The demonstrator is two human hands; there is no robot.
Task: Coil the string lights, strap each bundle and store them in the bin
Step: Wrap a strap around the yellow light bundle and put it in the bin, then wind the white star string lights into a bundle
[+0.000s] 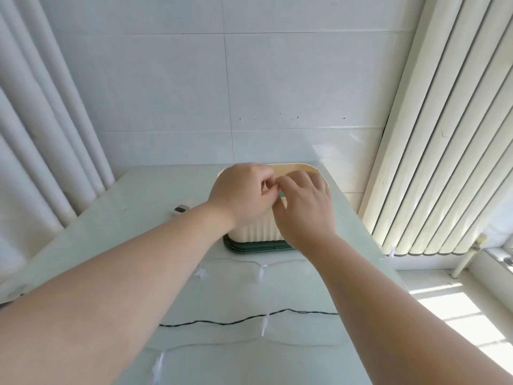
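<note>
Setting: pale green glass bench [138, 218] set end-on to a white tiled wall [166, 79]; cream radiator [430, 134] at right, white pipes [41, 107] at left.
String lights: three strands lying loose and uncoiled on the bench: a far clear strand [261, 269], a black strand [319, 313] and a near clear strand [159, 362], each with small pale star lamps.
Long axis: every strand running left to right across the bench, square to the forearms; no end pointing toward the bin.
Bin [258, 232]: cream, ribbed, upright on a dark green tray [249, 250] at the far end; far clear strand just beside the tray's near edge, not touching it.
Left grip [244, 195]: over the bin's mouth, fingers curled, thumb and forefinger drawn close; on what, cannot tell.
Right grip [305, 207]: just beside it, fingertips meeting the left's, fingers bent downward; clamped or merely touching, cannot tell.
Between them: green sliver [282, 193], possibly a strap, too small to name.
Deciding relation: loose strands toward the person from both grips, under the forearms; right wrist nearest the far clear strand's right end.
Stage, as a judgement: something being finished at the bin; most coiling not yet done.
Further out: small white gadget [181, 209] on the bench, left of the bin.
</note>
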